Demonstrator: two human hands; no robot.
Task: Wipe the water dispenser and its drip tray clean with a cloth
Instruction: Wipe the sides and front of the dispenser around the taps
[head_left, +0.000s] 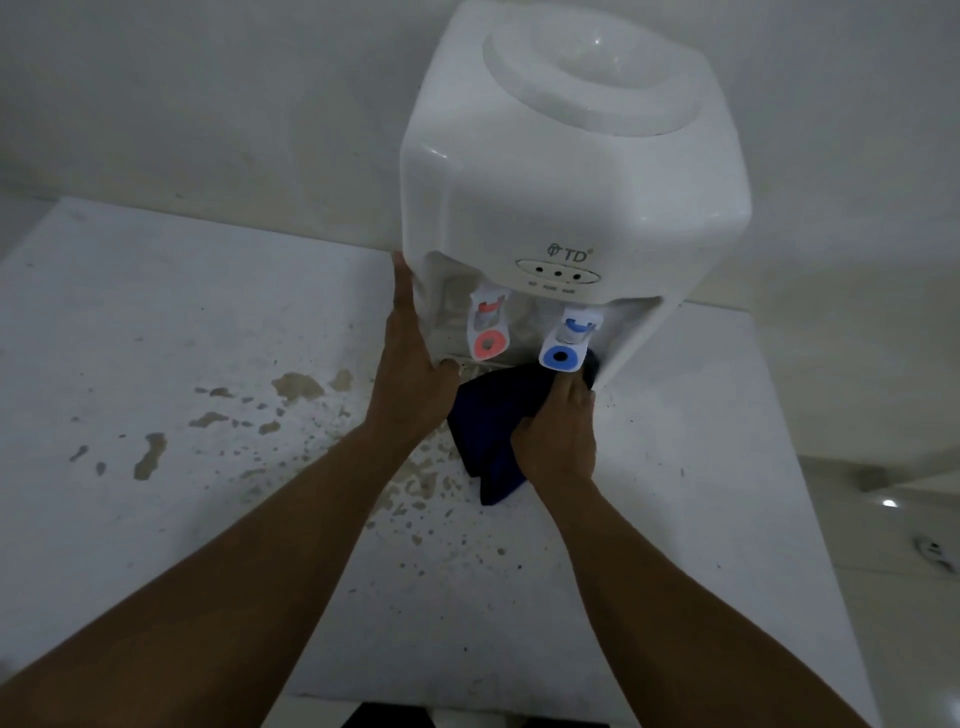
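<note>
A dark blue cloth (491, 415) is gripped by the right hand (558, 431) beneath the white water dispenser (566, 171) — under its blue tap (563, 345). The dispenser's side is braced by the flat, straight-fingered left hand (410, 358).

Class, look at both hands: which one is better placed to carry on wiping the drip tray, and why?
The right hand. It grips the dark blue cloth pushed in under the blue tap, over the tray area. The left hand lies flat against the dispenser, likely steadying it.
</note>
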